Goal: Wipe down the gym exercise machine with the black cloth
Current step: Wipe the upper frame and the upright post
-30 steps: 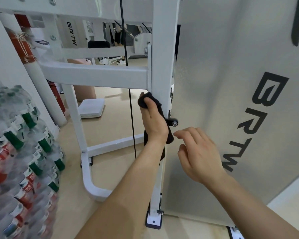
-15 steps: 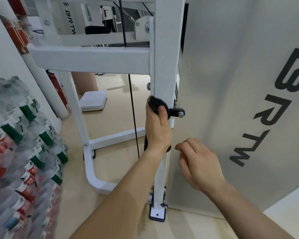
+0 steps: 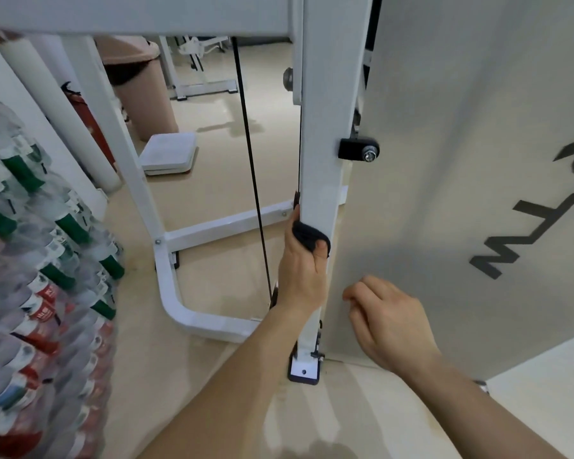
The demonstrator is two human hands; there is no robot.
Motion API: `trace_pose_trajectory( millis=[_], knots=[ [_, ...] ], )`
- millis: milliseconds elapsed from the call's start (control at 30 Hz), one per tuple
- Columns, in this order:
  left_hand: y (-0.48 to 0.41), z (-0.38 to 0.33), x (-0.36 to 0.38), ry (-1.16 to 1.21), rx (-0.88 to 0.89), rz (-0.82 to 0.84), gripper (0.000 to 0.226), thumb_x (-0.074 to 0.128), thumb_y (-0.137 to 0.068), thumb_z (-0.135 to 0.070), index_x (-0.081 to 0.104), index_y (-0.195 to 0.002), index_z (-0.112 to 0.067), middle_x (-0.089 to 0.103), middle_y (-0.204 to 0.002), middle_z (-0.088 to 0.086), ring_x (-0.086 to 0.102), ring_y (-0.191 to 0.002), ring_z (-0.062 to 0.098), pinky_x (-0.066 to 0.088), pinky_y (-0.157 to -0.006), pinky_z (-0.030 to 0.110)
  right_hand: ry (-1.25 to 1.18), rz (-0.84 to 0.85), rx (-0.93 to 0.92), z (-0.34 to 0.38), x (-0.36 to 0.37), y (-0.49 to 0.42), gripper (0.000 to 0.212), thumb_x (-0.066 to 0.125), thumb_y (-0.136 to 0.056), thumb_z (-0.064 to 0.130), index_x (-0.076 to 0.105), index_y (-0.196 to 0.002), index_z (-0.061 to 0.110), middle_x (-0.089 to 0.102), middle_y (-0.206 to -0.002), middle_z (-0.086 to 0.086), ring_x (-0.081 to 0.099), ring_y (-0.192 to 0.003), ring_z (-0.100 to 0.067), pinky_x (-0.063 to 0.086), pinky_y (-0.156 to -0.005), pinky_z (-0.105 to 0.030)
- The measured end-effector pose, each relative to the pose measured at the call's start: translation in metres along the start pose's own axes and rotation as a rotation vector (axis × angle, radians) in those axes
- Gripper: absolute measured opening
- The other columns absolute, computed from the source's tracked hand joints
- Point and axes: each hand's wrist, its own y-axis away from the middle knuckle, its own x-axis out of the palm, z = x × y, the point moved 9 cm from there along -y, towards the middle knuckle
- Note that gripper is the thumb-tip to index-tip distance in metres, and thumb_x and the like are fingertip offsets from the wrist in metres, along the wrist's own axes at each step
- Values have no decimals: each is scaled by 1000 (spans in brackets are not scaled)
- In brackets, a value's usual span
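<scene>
Clenched around the black cloth [image 3: 307, 235], the left hand [image 3: 300, 270] wraps the lower part of the white upright post [image 3: 322, 127] of the gym machine. The thumb lies on the near face and the fingers reach round the far side. The cloth is bunched between palm and post, and only a dark fold shows above the thumb. A strip of it also peeks out below the wrist on the far side.

Just right of this grip, the right hand [image 3: 391, 323] hangs in front of the grey panel [image 3: 461, 160] with its fingers loosely curled, holding nothing. Whether its knuckles touch the panel cannot be told.

Above the grip, a black bracket [image 3: 357, 149] with a bolt sticks out from the post's right edge toward the panel. Directly below the grip, the post ends in a foot plate [image 3: 304, 371] on the beige floor.

Left of the grip, a thin black cable [image 3: 249, 160] runs down at a slight slant, close to the wrist. A white crossbar [image 3: 226, 226] meets the post at about the height of the cloth. Below it, a curved base tube [image 3: 193, 313] bends along the floor.

Far left of the grip stand blurred packs of bottled water [image 3: 30, 260]. Up and away beyond the cable are a flat white pad [image 3: 169, 154], a pinkish bin [image 3: 143, 91] and a red fire extinguisher [image 3: 87, 117].
</scene>
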Motion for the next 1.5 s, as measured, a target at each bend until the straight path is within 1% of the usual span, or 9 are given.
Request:
trace_pose_trajectory(
  millis=[133, 200, 300, 533, 733, 833, 1167, 1367, 1500],
  knots=[
    [-25, -46, -12, 72, 111, -100, 71, 36, -96, -51, 22, -152, -10, 47, -146, 12, 53, -126, 25, 46, -97, 31, -24, -22, 3, 3, 3, -3, 20, 45, -85, 18, 65, -85, 15, 59, -79, 2, 59, -66, -23, 42, -41, -33],
    [-29, -56, -15, 79, 163, -144, 70, 37, -98, -47, 20, -153, -7, 45, -149, 13, 51, -129, 24, 44, -100, 24, -47, -41, 4, 4, 6, -3, 21, 44, -85, 18, 65, -85, 14, 59, -78, 2, 58, -66, -23, 43, -41, -34],
    [-12, -29, -4, 40, 162, -121, 70, 38, -95, -42, 20, -152, -5, 45, -148, 13, 49, -124, 18, 34, -88, 1, -71, -39, 30, 1, 24, 6, 22, 44, -86, 20, 65, -85, 15, 59, -78, 3, 56, -64, -21, 42, -40, -33],
    [47, 95, 28, -103, -126, 68, 76, 36, -85, -49, 18, -154, -22, 56, -138, 3, 59, -109, 29, 33, -71, 23, -10, 244, 154, -26, 116, 73, 22, 41, -83, 27, 62, -82, 22, 59, -77, 8, 58, -63, -20, 41, -44, -29],
    [26, 56, 20, 28, 13, -42, 73, 41, -95, -47, 21, -152, -5, 48, -145, 9, 48, -113, 0, 34, -83, -1, -14, 540, 228, -38, 176, 98, 28, 40, -95, 30, 63, -111, 28, 63, -106, 8, 60, -101, -20, 46, -74, -32],
    [28, 66, 24, 22, 87, -72, 75, 42, -96, -44, 19, -152, 2, 43, -146, 7, 46, -124, 5, 31, -93, -1, -58, 555, 257, -38, 194, 99, 30, 41, -99, 30, 60, -122, 30, 60, -117, 9, 56, -110, -18, 43, -80, -30],
    [105, 225, 66, -123, -347, 183, 70, 55, -99, -22, 16, -157, -20, 47, -149, 6, 54, -125, 31, 34, -84, 17, -83, 733, 426, -68, 251, 148, 34, 40, -99, 33, 60, -126, 29, 57, -126, 7, 51, -119, -19, 48, -90, -33],
    [85, 180, 58, 5, -165, -26, 71, 56, -98, -29, 20, -152, -1, 42, -140, -1, 38, -113, -13, 27, -88, -7, -101, 950, 476, -67, 289, 174, 32, 38, -99, 36, 60, -120, 25, 61, -120, 3, 57, -112, -22, 50, -90, -36],
    [94, 205, 70, 6, -108, 5, 86, 53, -92, -51, 15, -152, -2, 41, -151, 19, 43, -131, 18, 31, -105, 7, -65, 1097, 418, -53, 329, 188, 31, 36, -99, 39, 61, -111, 24, 62, -116, 1, 59, -106, -24, 48, -82, -35]
  ],
)
